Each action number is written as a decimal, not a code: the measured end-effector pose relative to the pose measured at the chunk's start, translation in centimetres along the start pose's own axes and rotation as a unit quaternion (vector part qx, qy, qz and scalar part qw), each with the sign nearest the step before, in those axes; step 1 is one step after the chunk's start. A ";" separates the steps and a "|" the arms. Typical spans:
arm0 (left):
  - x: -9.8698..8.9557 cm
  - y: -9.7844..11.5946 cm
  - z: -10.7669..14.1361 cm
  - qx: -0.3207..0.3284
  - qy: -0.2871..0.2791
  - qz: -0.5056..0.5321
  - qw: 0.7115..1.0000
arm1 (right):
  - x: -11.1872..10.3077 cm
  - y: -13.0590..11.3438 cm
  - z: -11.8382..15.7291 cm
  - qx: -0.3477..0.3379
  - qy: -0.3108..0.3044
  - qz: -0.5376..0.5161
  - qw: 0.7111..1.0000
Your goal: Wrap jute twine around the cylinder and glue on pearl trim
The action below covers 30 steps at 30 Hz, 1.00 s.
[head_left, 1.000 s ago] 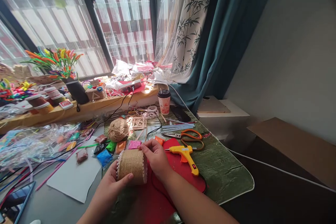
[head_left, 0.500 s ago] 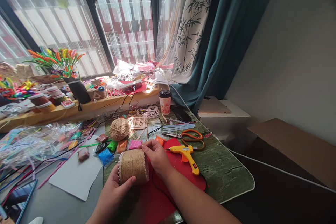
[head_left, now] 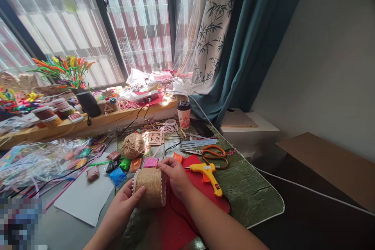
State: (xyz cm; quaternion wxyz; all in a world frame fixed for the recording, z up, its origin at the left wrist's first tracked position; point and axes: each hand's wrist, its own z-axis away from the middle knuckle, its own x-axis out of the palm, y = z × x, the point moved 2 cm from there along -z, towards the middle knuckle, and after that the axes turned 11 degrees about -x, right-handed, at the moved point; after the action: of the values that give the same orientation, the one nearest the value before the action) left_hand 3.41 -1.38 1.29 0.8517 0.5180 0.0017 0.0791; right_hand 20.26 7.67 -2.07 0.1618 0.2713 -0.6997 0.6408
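Note:
A round twine-wrapped container (head_left: 150, 187) with white pearl trim along both rims is held on its side above a red mat (head_left: 178, 224). My left hand (head_left: 125, 199) grips it from the left, thumb lying across the twine. With thumb and fingers pinched together, my right hand (head_left: 172, 174) touches the upper part of the right rim; anything small between those fingertips is hidden. Just right of that hand lies a yellow hot glue gun (head_left: 207, 174). Beyond it are orange-handled scissors (head_left: 215, 152). A ball of twine (head_left: 133, 145) sits behind the container.
Small bags of coloured clay, among them a blue bag (head_left: 118, 175), lie left of my hands by a white sheet (head_left: 84, 199). A paper cup (head_left: 184, 115) and a black phone (head_left: 202, 127) stand toward the back. Cords cross the table.
My left hand has shifted slightly up the container, its thumb now higher on the twine. The right hand stays pinched at the rim. A blurred patch covers the lower left corner.

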 end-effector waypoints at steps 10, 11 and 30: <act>-1.6 -1.6 -0.1 0.000 0.017 -0.011 1.000 | 0.2 -0.7 0.3 0.020 -0.022 -0.014 0.999; -1.6 -1.6 -0.1 0.002 0.021 -0.010 1.000 | 0.3 -0.7 0.3 0.019 -0.022 -0.014 0.999; -2.3 0.3 -0.4 0.128 0.132 -0.149 0.972 | -0.1 1.4 -0.1 0.016 -0.013 -0.004 1.000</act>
State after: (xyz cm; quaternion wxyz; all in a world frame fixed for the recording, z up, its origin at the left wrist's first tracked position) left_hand 1.03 -1.18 1.18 0.7727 0.6019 0.2009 0.0183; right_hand 19.51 7.85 -3.22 0.1511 0.2846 -0.6901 0.6480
